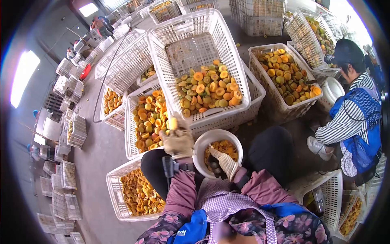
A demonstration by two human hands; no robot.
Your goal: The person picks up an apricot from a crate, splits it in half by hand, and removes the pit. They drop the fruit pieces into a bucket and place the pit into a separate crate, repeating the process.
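Note:
My left hand (178, 142), in a tan work glove, is blurred by motion above the edge of a crate of halved fruit (148, 122). At its fingertips is a pale yellow-orange peach half (173, 123). My right hand (226, 163), in a cream glove, reaches down into a white bucket (239, 148) between my knees. Its fingers are closed by a dark object that I cannot make out. Orange scraps (227, 149) lie in the bucket. In front, a tilted white crate (160, 53) holds orange and greenish peach halves (209, 89) in its near end.
A crate of orange pieces (140, 193) stands by my left leg. Another full crate (284, 75) is at the right, near a seated co-worker (353, 110). Stacked crates (258, 18) stand behind. A crate with a plastic bottle (319, 199) is at the lower right.

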